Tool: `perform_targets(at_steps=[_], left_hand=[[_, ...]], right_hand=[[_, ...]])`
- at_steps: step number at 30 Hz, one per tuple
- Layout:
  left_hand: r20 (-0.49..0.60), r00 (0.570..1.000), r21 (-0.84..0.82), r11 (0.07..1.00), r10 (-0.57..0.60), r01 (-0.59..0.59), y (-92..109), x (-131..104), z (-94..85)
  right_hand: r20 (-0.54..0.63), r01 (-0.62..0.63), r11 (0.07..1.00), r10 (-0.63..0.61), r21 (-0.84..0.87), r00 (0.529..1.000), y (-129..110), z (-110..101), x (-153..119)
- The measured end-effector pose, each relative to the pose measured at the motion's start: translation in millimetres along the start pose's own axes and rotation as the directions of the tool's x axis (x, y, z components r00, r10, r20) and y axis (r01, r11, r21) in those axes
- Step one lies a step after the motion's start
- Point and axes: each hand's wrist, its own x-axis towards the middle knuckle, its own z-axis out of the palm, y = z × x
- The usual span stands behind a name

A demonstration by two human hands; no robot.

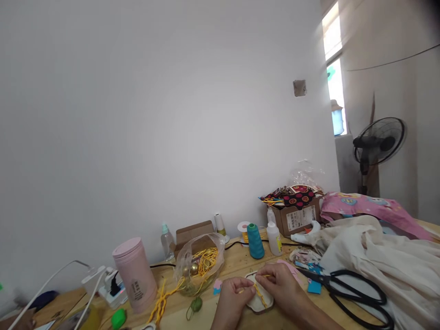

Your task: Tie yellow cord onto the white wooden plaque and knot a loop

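Left hand (235, 297) and right hand (278, 285) both pinch yellow cord (260, 294) over white tray (258, 302); scissors (347, 286) lie right.

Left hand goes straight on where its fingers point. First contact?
Likely the yellow cord, right at the left hand's fingertips; beyond it, probably the right hand, though depth is unclear from one view.

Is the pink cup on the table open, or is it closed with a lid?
Closed. A pink lid covers the whole top of the cup, and no opening shows.
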Motion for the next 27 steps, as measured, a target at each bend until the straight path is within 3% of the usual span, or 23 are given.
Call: perform_targets(at_steps=[5, 10, 16, 27], left_hand=[[0.011, 1.0, 0.011, 1.0, 0.012, -0.012, 1.4, -1.8, 0.3], [-0.004, 1.0, -0.096, 0.995, 0.021, -0.021, -4.8, 1.3, -1.4], [0.093, 0.996, -0.25, 0.968, 0.005, 0.019, -4.8, 2.2, 1.4], [0.013, 1.0, -0.107, 0.994, 0.01, -0.009, -3.9, 4.3, -2.5]], right_hand=[[-0.011, -0.016, 0.998, 0.015, -0.064, 1.0, 3.5, -0.1, 0.5], [0.018, -0.074, 0.994, 0.073, 0.078, 0.997, 5.4, -1.0, 2.5], [0.015, -0.103, 0.984, 0.102, 0.148, 0.995, 8.5, 0.1, 2.3], [0.018, -0.084, 0.987, 0.083, 0.134, 0.996, 1.1, -2.9, 1.2]])
